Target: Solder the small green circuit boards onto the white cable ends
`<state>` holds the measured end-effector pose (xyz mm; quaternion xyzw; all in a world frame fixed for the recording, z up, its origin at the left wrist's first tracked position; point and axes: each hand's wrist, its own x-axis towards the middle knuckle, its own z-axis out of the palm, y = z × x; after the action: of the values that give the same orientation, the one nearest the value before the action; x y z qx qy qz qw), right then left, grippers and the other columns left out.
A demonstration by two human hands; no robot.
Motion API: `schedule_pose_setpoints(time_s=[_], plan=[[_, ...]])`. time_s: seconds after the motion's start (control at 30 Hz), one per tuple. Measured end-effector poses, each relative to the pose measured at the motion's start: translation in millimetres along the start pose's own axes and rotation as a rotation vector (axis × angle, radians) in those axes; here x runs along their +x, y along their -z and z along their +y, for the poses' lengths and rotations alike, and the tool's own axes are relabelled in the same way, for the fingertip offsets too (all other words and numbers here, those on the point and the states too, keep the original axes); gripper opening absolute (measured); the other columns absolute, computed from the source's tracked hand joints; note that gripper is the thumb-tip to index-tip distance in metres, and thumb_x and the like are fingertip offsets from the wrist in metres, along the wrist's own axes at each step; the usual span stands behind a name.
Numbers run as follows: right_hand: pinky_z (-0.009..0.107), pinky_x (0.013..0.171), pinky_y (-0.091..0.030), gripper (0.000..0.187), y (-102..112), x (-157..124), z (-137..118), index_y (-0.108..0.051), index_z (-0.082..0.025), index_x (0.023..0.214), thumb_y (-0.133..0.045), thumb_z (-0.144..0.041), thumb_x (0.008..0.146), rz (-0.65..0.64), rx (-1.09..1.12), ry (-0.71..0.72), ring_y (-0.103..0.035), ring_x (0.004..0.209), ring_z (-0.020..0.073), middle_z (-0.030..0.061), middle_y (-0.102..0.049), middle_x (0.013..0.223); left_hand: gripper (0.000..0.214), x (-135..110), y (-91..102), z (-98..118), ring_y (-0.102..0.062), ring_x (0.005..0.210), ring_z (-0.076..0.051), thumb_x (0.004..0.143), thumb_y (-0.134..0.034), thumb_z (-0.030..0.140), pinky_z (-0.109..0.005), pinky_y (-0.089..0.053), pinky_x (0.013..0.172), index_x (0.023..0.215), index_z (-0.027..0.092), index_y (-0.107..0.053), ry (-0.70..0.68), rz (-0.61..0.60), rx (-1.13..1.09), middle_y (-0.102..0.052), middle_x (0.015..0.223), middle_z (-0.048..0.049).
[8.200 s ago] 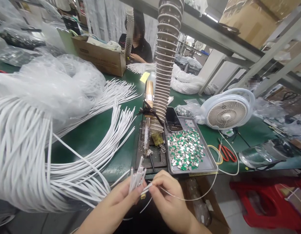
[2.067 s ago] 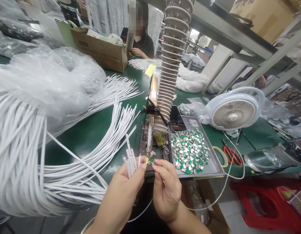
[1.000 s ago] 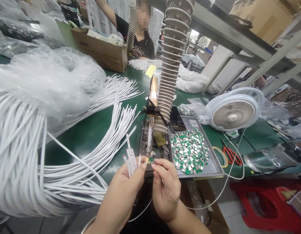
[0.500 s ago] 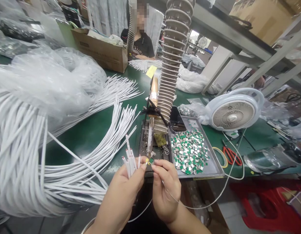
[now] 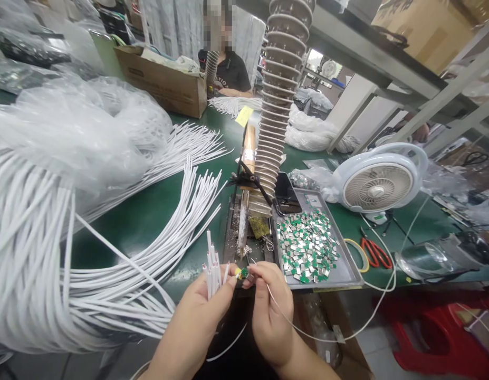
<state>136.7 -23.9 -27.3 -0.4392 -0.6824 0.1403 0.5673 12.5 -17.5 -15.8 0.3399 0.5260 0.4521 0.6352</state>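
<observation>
white cable ends (image 5: 213, 272) and small green board (image 5: 244, 273), near the soldering iron (image 5: 249, 145)
far left, heap of white cables (image 5: 30, 253); left hand (image 5: 207, 298) closed round the cable ends, which stand upright; board between the two hands' fingertips, just below the iron's tip, cannot tell which hand grips it; right hand (image 5: 272, 306) curled, fingertips pinching a thin wire (image 5: 307, 337); beyond, grey tray (image 5: 349, 266) of green-and-silver boards (image 5: 307, 248), then fan (image 5: 379, 186).

The left hand (image 5: 204, 306) has drawn the white cables (image 5: 213, 272) and green circuit board (image 5: 244, 273) back from the soldering iron (image 5: 243, 219), whose tip now stands apart from the board.
</observation>
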Motion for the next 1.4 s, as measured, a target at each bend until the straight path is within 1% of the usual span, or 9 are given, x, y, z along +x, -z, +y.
schedule_pose_setpoints(time_s=[0.13, 0.27, 0.43, 0.53, 0.67, 0.8, 0.9, 1.07, 1.4], plan=[[0.022, 0.066, -0.053, 0.020, 1.4, 3.2, -2.4, -0.060, -0.018, 0.093, -0.046, -0.005, 0.085, -0.067, -0.028, -0.087, -0.061, 0.074, 0.0126, 0.0038, -0.061, 0.081, 0.022, 0.7, 5.6, -4.7, -0.062, 0.079, -0.021, 0.073, -0.066, 0.039, -0.029, -0.045, 0.074, 0.086, 0.020, -0.064, -0.014, 0.002, 0.128, -0.068, 0.075, 0.0001], [0.020, 0.064, -0.051, 0.017, 2.1, 2.1, -3.6, -0.059, -0.018, 0.087, -0.047, -0.006, 0.085, -0.078, -0.004, -0.099, -0.060, 0.071, 0.0115, 0.0026, -0.059, 0.077, 0.026, 0.0, 7.1, -2.9, -0.062, 0.089, -0.025, 0.074, -0.065, 0.039, -0.033, -0.043, 0.084, 0.092, 0.020, -0.065, -0.022, -0.020, 0.202, -0.071, 0.084, -0.0026], [0.023, 0.065, -0.052, 0.020, -0.5, -3.4, 2.4, -0.059, -0.018, 0.089, -0.044, -0.004, 0.085, -0.038, -0.012, -0.027, -0.057, 0.074, 0.0127, 0.0035, -0.055, 0.079, 0.023, -3.2, 8.2, 1.3, -0.061, 0.077, -0.022, 0.077, -0.062, 0.042, -0.030, -0.046, 0.074, 0.079, 0.020, -0.065, -0.039, -0.075, 0.190, -0.068, 0.075, -0.0009], [0.029, 0.073, -0.055, 0.026, -1.4, -3.1, 4.1, -0.058, -0.017, 0.101, -0.042, -0.004, 0.086, -0.067, 0.006, 0.042, -0.059, 0.084, 0.0162, 0.0074, -0.060, 0.086, 0.020, -3.6, 9.2, 2.0, -0.062, 0.078, -0.022, 0.076, -0.063, 0.039, -0.029, -0.048, 0.072, 0.070, 0.020, -0.063, -0.056, -0.119, 0.174, -0.068, 0.071, -0.0007], [0.036, 0.080, -0.057, 0.032, -0.3, -1.8, 1.5, -0.055, -0.018, 0.112, -0.038, -0.006, 0.087, -0.078, 0.006, 0.079, -0.063, 0.093, 0.0193, 0.0104, -0.066, 0.096, 0.015, -2.9, 8.3, 2.3, -0.064, 0.083, -0.025, 0.076, -0.065, 0.035, -0.030, -0.049, 0.076, 0.081, 0.021, -0.067, -0.088, -0.130, 0.173, -0.071, 0.076, -0.0023], [0.030, 0.075, -0.059, 0.034, -1.1, -7.5, 2.9, -0.049, -0.020, 0.120, -0.039, -0.009, 0.090, 0.032, 0.023, -0.021, -0.068, 0.086, 0.0165, 0.0083, -0.068, 0.096, 0.017, -2.9, 6.9, 3.8, -0.065, 0.089, -0.025, 0.078, -0.063, 0.034, -0.031, -0.047, 0.082, 0.089, 0.022, -0.068, -0.080, -0.111, 0.165, -0.073, 0.084, -0.0032], [0.027, 0.073, -0.059, 0.030, -2.2, -10.3, 5.3, -0.051, -0.021, 0.115, -0.040, -0.010, 0.090, 0.076, 0.053, -0.071, -0.069, 0.084, 0.0147, 0.0068, -0.068, 0.095, 0.020, -1.7, 5.7, 6.2, -0.065, 0.084, -0.025, 0.077, -0.064, 0.036, -0.031, -0.049, 0.077, 0.090, 0.022, -0.067, -0.049, -0.092, 0.162, -0.072, 0.079, -0.0028], [0.030, 0.077, -0.059, 0.023, -1.7, -2.6, 2.3, -0.057, -0.020, 0.102, -0.042, -0.008, 0.089, 0.037, 0.066, 0.012, -0.068, 0.087, 0.0160, 0.0067, -0.068, 0.089, 0.019, 1.4, 2.0, 12.9, -0.063, 0.077, -0.024, 0.073, -0.065, 0.036, -0.029, -0.048, 0.070, 0.085, 0.021, -0.067, -0.068, -0.001, 0.186, -0.068, 0.068, -0.0006], [0.036, 0.075, -0.060, 0.020, -1.1, 5.5, 1.2, -0.056, -0.021, 0.101, -0.041, -0.012, 0.092, 0.033, 0.002, 0.094, -0.068, 0.089, 0.0189, 0.0090, -0.069, 0.093, 0.026, 4.7, -4.9, 18.3, -0.058, 0.065, -0.019, 0.068, -0.067, 0.037, -0.026, -0.044, 0.059, 0.086, 0.019, -0.066, -0.057, 0.085, 0.138, -0.066, 0.068, -0.0005]])
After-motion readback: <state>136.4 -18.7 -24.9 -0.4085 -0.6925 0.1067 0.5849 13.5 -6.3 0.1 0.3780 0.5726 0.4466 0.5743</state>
